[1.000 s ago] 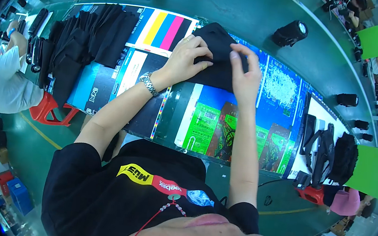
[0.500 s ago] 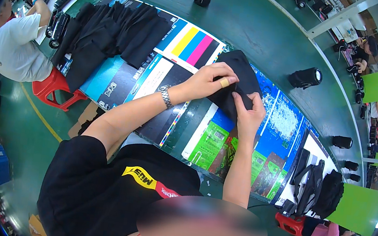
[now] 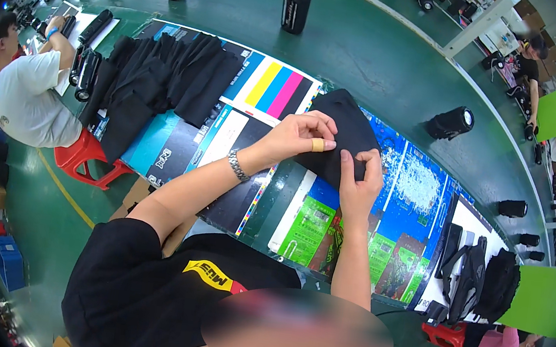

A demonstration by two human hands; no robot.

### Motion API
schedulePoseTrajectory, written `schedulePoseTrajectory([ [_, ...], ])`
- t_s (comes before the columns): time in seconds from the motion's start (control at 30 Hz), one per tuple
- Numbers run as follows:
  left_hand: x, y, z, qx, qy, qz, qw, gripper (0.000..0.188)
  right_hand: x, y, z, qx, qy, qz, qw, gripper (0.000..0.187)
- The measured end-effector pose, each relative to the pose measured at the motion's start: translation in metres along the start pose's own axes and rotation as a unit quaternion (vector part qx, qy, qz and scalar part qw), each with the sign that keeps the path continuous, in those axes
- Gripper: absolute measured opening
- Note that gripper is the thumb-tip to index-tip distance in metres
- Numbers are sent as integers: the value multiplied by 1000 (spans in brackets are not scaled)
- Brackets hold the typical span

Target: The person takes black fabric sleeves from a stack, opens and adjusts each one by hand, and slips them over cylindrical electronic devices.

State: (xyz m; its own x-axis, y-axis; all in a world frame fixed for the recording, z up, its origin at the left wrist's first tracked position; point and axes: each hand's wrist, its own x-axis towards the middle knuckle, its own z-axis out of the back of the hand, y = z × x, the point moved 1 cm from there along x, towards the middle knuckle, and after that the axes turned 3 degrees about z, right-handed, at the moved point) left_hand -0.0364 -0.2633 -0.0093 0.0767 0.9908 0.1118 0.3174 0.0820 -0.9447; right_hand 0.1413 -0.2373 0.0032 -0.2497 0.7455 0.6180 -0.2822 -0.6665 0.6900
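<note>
Tbh can't tell what's finished vs left: one soft matte-black fabric piece [image 3: 350,121], rounded at its far end, is on the glossy print-covered worktop [image 3: 282,191], w/ a rumpled black fabric heap [image 3: 165,76] off to the left. L hand [image 3: 305,135] is curled, R hand's [image 3: 362,184] thumb n index look apart; dunno if either's pinching cloth.

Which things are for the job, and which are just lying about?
For the job:
black cloth at the left grip and right grip
probably the black cloth pile

Seemingly just lying about:
small white bits
blue crate
striped printed sheet
</note>
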Motion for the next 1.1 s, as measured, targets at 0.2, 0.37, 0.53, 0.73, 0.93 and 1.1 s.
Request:
schedulePoseTrajectory([
  [0.2, -4, 4, 0, 84, 3, -42, 996, 15, -1, 10, 2, -2, -9, 26, 1000, 24],
  [0.37, -2, 19, -1, 117, -25, 48, 992, 26, -4, 7, 2, 8, -36, 27, 999, 22],
  [0.53, -3, 0, -5, 6, -59, 201, 978, 37, 0, 6, 2, 3, -34, 36, 999, 23],
  [0.73, -1, 6, 10, -118, -65, 95, 986, 14, 1, 2, -2, 21, -13, 49, 999, 23],
  [0.93, 2, 6, 11, -151, -124, 39, 980, 19, 0, -2, -2, -6, 7, 19, 1000, 18],
  [1.1, 0, 9, -1, -101, -126, 84, 983, 26, -3, -3, 1, 15, 4, -72, 997, 16],
])
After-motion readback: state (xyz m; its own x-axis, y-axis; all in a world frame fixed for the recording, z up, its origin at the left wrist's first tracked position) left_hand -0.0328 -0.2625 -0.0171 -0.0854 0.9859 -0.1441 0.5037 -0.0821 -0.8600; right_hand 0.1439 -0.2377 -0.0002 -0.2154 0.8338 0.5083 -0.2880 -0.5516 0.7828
